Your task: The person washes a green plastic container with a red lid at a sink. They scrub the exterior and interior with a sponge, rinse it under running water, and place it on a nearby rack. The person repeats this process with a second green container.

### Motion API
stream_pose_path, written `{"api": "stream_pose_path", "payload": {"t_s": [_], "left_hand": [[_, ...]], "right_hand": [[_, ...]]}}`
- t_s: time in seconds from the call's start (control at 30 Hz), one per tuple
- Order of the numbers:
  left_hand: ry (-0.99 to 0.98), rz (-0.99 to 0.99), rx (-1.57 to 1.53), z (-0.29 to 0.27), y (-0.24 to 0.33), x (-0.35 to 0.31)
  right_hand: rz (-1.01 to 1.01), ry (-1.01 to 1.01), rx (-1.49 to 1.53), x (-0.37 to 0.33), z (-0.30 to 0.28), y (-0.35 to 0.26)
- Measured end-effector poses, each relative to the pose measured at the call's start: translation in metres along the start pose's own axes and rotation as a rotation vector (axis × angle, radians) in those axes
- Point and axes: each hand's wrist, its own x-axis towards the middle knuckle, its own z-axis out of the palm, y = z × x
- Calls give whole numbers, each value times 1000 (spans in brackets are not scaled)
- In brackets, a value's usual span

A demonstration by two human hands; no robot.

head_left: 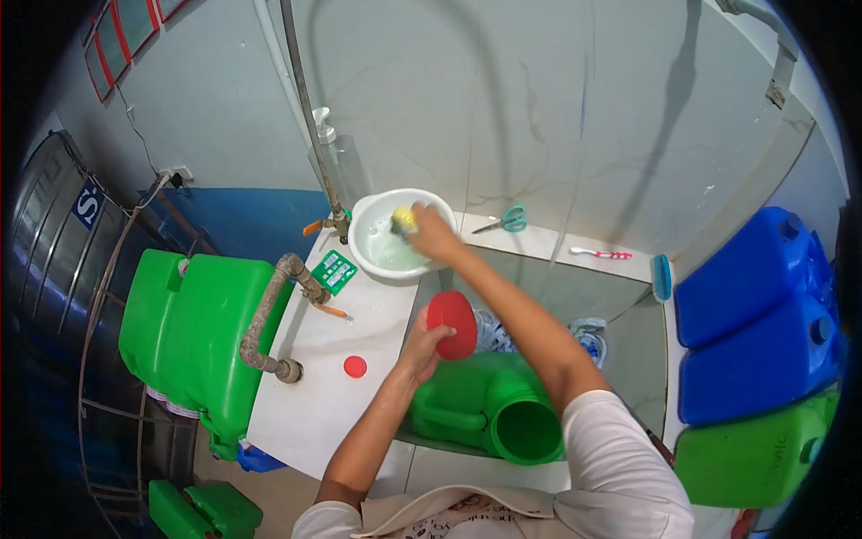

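Over the white basin point(368, 220) of soapy water, my right hand point(433, 235) is closed on a yellow sponge point(404, 219) with a darker underside. My left hand point(422, 348) grips a large round red lid point(453, 323) by its edge, tilted up over the sink. Below that lid a green jug point(458, 395) lies on its side in the sink, its wide mouth uncovered and facing me. A small red cap point(356, 366) rests on the white counter point(314, 395) to the left of my left forearm.
A green packet point(333, 272) lies near the taps point(289, 369). Scissors point(503, 221), a toothbrush point(602, 254) and a blue brush point(662, 278) sit along the ledge. Blue containers point(754, 359) stand at right, green containers point(197, 332) at left. A pump bottle point(325, 144) stands behind the basin.
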Motion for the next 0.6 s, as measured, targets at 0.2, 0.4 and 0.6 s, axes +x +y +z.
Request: {"api": "stream_pose_path", "payload": {"t_s": [0.2, 0.4, 0.6], "left_hand": [[-152, 121, 71, 30, 0, 15], [-329, 11, 74, 71, -9, 11], [-336, 202, -14, 95, 20, 3]], "right_hand": [[-317, -77, 59, -145, -73, -13], [-354, 293, -477, -177, -74, 36], [-95, 527, -50, -189, -70, 35]]}}
